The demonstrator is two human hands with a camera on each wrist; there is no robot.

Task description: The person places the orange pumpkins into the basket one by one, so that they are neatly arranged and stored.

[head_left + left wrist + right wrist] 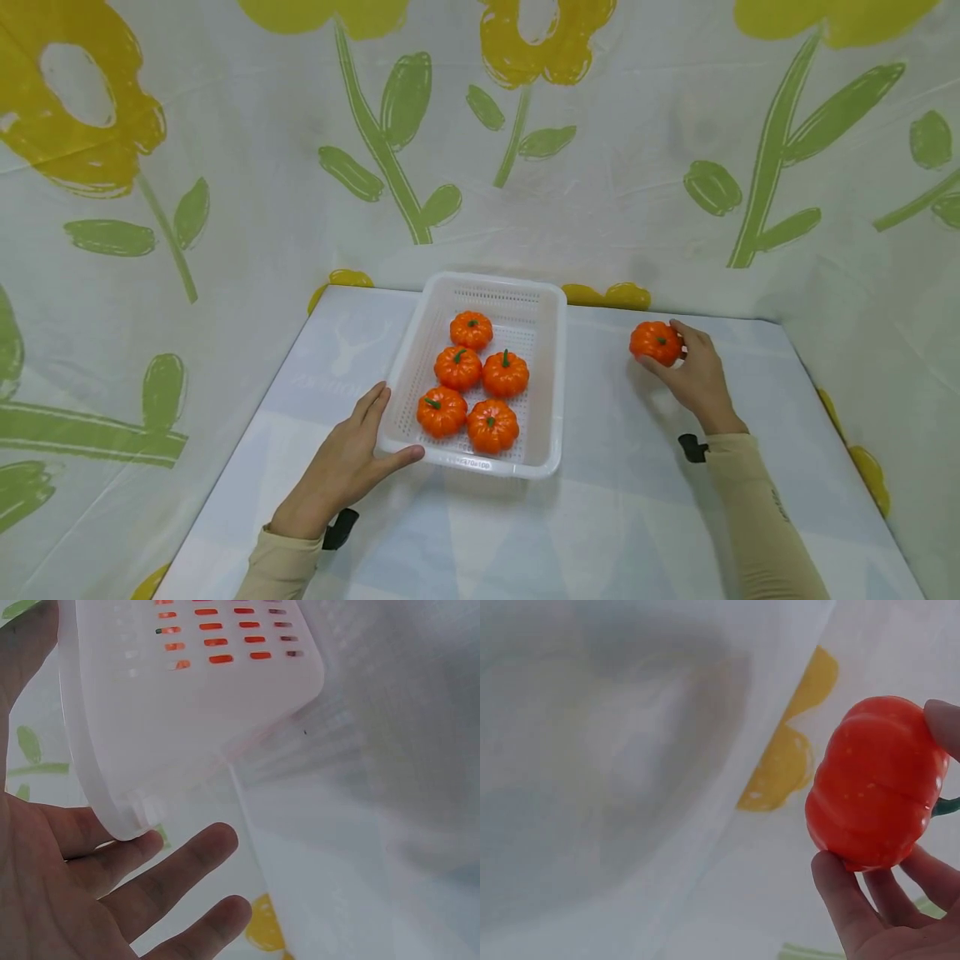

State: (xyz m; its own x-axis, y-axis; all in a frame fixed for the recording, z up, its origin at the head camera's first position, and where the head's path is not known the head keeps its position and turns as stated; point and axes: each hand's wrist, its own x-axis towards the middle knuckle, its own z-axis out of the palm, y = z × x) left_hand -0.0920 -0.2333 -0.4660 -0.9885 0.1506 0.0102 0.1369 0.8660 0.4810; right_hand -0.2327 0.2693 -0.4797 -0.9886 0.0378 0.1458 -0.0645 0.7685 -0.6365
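Observation:
My right hand (702,379) pinches a small orange toy pumpkin (655,342) between thumb and fingers, to the right of the white basket (551,375). In the right wrist view the pumpkin (881,784) shows its ribbed side, with part of a green stem at the right; a gap to the tabletop seems to show. Several similar pumpkins (492,426) lie inside the basket, stems mostly up. At the basket's near left corner is my left hand (341,462), fingers and thumb spread. The left wrist view has its extended fingers (180,870) beside and against the basket's rim (82,750).
A pale table (615,517) carries the basket near its back edge. Floral fabric (600,192) hangs behind the table and along both sides. Slots in the basket wall (172,712) let orange show through.

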